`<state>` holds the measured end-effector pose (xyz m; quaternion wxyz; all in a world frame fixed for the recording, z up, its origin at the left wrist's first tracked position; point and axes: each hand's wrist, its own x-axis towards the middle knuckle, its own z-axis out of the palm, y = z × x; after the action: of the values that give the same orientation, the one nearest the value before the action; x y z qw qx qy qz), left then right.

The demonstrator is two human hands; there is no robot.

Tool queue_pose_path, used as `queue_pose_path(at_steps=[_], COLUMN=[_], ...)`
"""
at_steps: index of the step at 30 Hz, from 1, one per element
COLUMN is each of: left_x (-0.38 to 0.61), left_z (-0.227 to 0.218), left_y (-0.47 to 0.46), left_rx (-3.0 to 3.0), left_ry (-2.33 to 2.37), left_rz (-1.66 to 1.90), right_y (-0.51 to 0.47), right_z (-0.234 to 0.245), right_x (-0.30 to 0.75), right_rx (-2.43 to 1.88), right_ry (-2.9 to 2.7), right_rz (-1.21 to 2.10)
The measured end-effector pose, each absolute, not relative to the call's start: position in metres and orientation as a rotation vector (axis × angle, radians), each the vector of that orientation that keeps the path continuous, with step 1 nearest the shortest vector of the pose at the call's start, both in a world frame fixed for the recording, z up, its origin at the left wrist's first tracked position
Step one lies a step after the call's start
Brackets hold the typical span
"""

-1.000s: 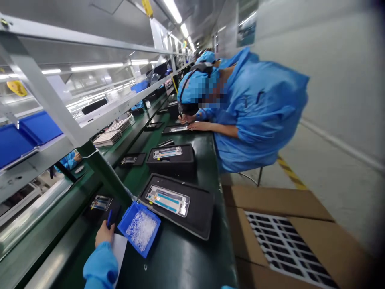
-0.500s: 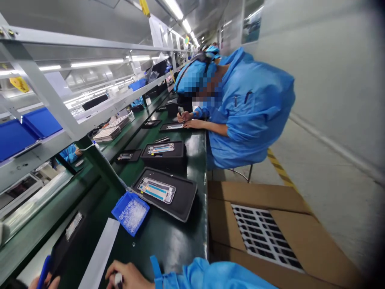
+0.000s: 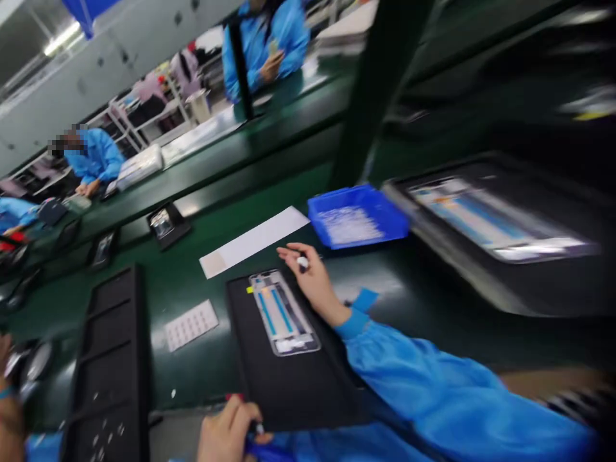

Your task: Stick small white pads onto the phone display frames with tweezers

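Before me lies a black tray (image 3: 303,394) bearing a phone frame (image 3: 285,314) with two blue strips and a yellow tab. My right hand (image 3: 315,279) is over the tray's far right side, fingers curled round a pen-like tool (image 3: 302,262) whose white end shows. My left hand (image 3: 228,431) is closed at the tray's near left corner, with a slim blue tool (image 3: 272,453) partly visible beneath it; its tip is hidden. A white paper strip (image 3: 255,240) and a blue bin (image 3: 359,218) of small clear pieces sit beyond my right hand.
On the right, a second black tray (image 3: 543,282) carries another phone frame. A long divided black tray (image 3: 108,359) and a white sticker sheet (image 3: 191,325) lie left. A green post (image 3: 385,83) rises behind. Another person's arm (image 3: 9,410) is at the left edge; co-workers sit across the line.
My view has swung left and down, bringing the near tray and phone frame into sight. Both hands still hold their tools; the right hand now appears beside the phone frame.
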<state>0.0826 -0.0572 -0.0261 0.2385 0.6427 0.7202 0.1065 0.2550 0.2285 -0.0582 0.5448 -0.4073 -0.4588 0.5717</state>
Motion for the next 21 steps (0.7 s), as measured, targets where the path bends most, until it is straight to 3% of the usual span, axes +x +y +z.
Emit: queue_pose_path(at_steps=[3,7,10,16,21], left_x=[0.098,0.064,0.023,-0.026,-0.025], left_z=[-0.019,0.003,0.013,0.0,-0.008], left_y=[-0.045,-0.022,-0.012,-0.008,-0.019], left_rx=[1.701,1.421,1.345,1.217,1.134], left_ry=[1.916,2.197,2.459,2.536,2.536], left_rz=[0.466,1.149,1.54,1.327,1.295], right_y=[0.216,0.205,0.193,0.163,0.147], right_z=[-0.064,-0.061,-0.045,-0.009,-0.022], right_x=[0.254,0.256,0.248,0.185,0.12], right_rx=[-1.02,-1.127,-0.955,-0.392,-0.219], right_ry=[-1.298,-1.706,-1.958,-2.459,-2.653], right_rz=[1.3,0.866,0.582,0.586,0.642])
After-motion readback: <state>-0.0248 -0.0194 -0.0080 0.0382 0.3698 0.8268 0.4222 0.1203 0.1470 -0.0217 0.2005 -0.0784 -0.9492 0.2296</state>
